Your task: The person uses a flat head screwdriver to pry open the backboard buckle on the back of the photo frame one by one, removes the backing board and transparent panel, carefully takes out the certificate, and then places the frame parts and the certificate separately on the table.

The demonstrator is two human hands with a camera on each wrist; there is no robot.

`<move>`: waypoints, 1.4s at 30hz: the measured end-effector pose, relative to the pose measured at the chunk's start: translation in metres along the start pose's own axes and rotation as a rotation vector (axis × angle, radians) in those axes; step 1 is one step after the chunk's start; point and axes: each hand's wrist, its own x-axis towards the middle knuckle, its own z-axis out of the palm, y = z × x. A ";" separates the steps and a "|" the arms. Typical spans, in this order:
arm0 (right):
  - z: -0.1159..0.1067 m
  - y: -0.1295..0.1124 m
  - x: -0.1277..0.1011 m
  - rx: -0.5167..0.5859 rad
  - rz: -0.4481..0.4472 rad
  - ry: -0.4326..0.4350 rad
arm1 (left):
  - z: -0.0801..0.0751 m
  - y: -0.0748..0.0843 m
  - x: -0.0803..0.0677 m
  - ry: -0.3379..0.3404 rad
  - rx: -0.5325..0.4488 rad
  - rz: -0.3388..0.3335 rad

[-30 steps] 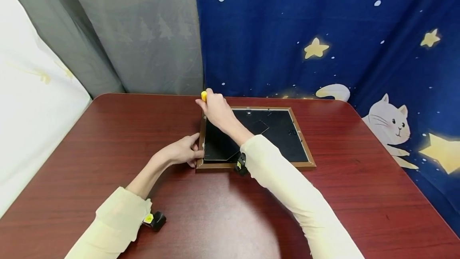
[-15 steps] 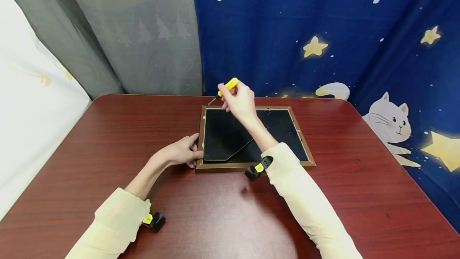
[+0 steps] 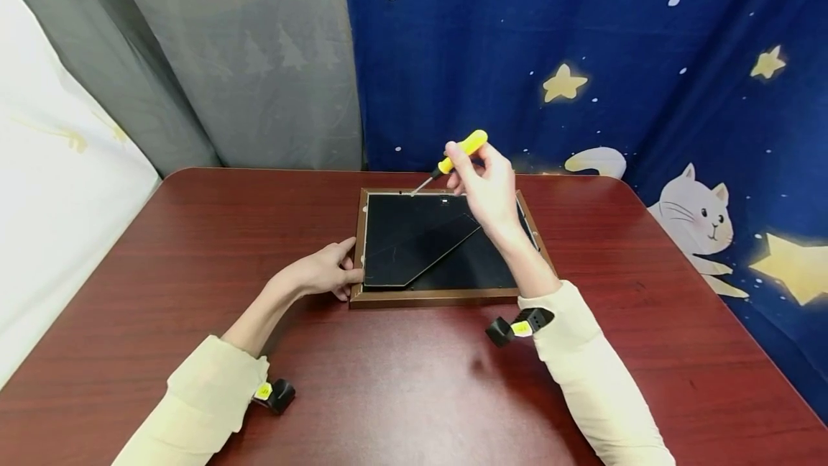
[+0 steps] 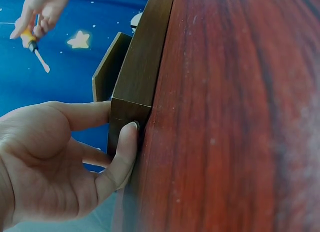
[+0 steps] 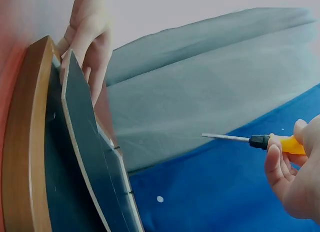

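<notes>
We had the picture frame (image 3: pixel 446 297) lying face down near the far edge of the tabletop (image 3: pixel 194 236), about midway along it, its black backing board (image 3: pixel 414 236) turned up toward us. Our left hand (image 3: pixel 320 275) steadied the frame's near left corner, fingers (image 4: pixel 122 152) curled against the wooden moulding and clamped on it. Our right hand (image 3: pixel 488 185) held a small yellow-handled screwdriver (image 3: pixel 461 149), fingers pinched round the handle, above the frame's far rail. The metal tip (image 3: pixel 417 189) pointed down toward that rail near its middle; we could not tell whether it touched.

We judged the work to be partway along. The backing board sat in the frame, yet the folding stand (image 3: pixel 423 250) on it was raised clear of the board, as the right wrist view showed, and the board had not come out. A small fitting (image 3: pixel 445 200) showed near the far rail, too small for us to say whether it was turned aside. What was left, by our reckoning, was dealing with the fixings along the far rail and the right side, then freeing the board.
</notes>
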 end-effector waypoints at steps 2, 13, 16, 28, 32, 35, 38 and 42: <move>-0.008 -0.001 -0.003 0.043 -0.032 0.014 | 0.000 0.000 0.000 -0.004 0.002 0.003; -0.059 0.006 -0.017 0.085 -0.110 0.171 | -0.002 -0.001 0.002 -0.006 0.008 -0.009; -0.078 0.011 -0.022 0.038 -0.097 0.187 | -0.001 0.001 0.002 -0.001 0.007 -0.014; -0.145 0.034 -0.051 -0.495 0.026 0.177 | -0.002 0.001 0.002 0.000 0.006 -0.025; -0.161 0.041 -0.061 -0.609 0.059 0.088 | -0.002 0.001 0.002 0.002 0.003 -0.023; -0.171 0.046 -0.070 -0.678 0.091 -0.008 | -0.002 0.001 0.002 0.000 0.001 -0.021; -0.179 0.052 -0.077 -0.747 0.107 -0.092 | -0.002 0.001 0.002 -0.008 0.005 -0.019; -0.190 0.061 -0.086 -0.821 0.117 -0.177 | -0.003 0.002 0.001 -0.017 0.005 -0.021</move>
